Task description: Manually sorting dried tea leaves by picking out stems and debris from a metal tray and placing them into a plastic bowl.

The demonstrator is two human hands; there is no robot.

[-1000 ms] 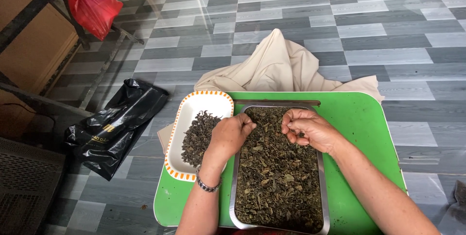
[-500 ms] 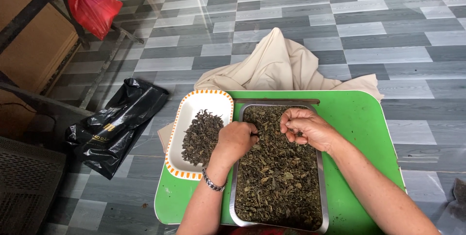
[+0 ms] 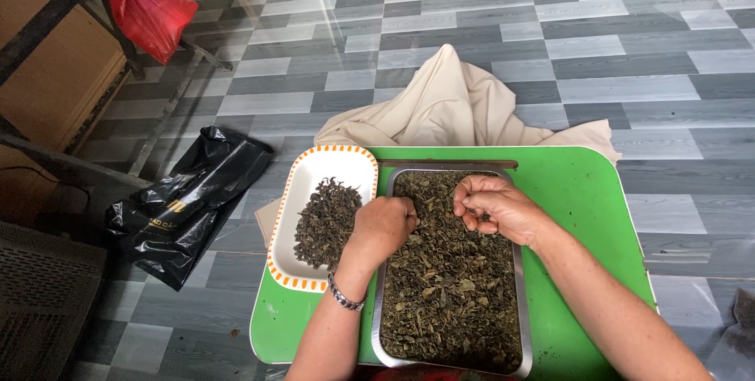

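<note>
Leaves [image 3: 448, 287] fill the metal tray [image 3: 525, 302] under both hands. Left hand [image 3: 383, 224] curls nearly closed, fingertips pinching into the leaves near the tray's left rim. Right hand [image 3: 495, 206] hovers just above, fingers [image 3: 472, 202] bent inward, pinched on something too small to make out. More leaves lie in the dish [image 3: 330, 165] left of the left fingers.

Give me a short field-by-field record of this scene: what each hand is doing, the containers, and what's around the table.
left hand: curled, fingertips in the dried leaves at the tray's left edge
right hand: fingers bent, pinching at leaves over the tray's upper part
metal tray: rectangular, full of dried leaves
white dish: orange-trimmed, left of the tray, holds a smaller, darker leaf pile
green table: carries both containers
beige cloth: bunched behind the table
black bag: on the tiled floor, left
red bag: top left
</note>
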